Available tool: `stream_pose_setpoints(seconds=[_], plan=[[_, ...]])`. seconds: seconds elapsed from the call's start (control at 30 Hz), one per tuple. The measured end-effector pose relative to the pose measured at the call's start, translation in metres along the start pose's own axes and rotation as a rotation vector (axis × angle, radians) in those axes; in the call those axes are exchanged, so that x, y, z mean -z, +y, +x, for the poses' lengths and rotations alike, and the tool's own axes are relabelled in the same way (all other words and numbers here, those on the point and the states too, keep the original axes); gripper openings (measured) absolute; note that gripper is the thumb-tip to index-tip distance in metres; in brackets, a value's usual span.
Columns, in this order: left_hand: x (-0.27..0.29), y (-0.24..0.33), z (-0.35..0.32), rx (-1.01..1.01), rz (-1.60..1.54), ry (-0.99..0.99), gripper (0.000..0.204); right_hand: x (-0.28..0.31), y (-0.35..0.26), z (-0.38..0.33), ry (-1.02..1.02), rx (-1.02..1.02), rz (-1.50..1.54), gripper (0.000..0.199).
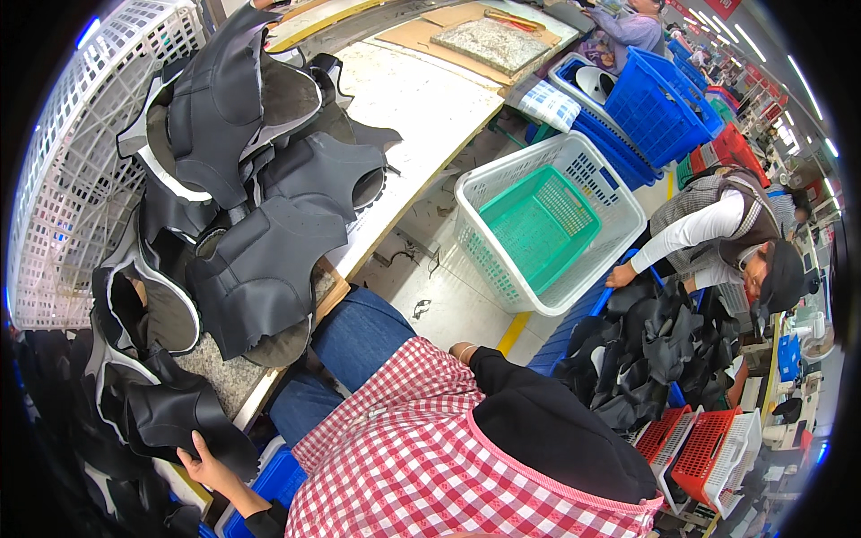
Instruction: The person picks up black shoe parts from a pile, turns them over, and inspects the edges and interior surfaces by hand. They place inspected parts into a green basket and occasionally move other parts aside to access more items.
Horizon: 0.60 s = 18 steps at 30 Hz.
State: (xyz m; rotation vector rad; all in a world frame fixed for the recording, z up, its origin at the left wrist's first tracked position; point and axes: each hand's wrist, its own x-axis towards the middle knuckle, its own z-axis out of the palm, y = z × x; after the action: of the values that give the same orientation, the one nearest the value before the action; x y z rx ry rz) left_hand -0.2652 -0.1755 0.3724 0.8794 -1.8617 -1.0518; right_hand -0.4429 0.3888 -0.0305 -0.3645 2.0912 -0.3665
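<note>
My left hand (211,468) grips the edge of a black boot upper (175,414) at the lower left, thumb and fingers closed on it. Above it, several more black uppers with fuzzy grey lining and pale edges are heaped on the table. One stitched upper (269,269) lies nearest my lap, and another (211,108) tops the far end of the heap. My right arm is bent at my side. Only the wrist of my right hand (462,352), with a bracelet, shows by the checked apron; its fingers are hidden.
A white basket (99,117) stands beyond the heap. On the floor at right, a white basket (471,193) holds a green one (538,229). Blue crates (659,108) stand behind. A person (726,215) bends over a crate of black pieces (664,336); red baskets (704,457) stand nearby.
</note>
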Motion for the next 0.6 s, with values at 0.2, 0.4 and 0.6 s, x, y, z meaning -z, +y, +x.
stream_pose_setpoints(seconds=[0.2, 0.4, 0.6], plan=[[0.0, -0.001, 0.0, 0.018, 0.009, 0.01, 0.049, -0.001, 0.001, 0.001, 0.011, -0.001, 0.03, 0.032], [-0.001, 0.002, -0.001, 0.008, 0.016, 0.01, 0.05, 0.003, -0.003, -0.006, 0.02, 0.016, 0.017, 0.032], [-0.003, 0.005, -0.003, 0.003, 0.014, 0.022, 0.047, 0.005, -0.005, -0.008, 0.029, 0.012, -0.008, 0.031]])
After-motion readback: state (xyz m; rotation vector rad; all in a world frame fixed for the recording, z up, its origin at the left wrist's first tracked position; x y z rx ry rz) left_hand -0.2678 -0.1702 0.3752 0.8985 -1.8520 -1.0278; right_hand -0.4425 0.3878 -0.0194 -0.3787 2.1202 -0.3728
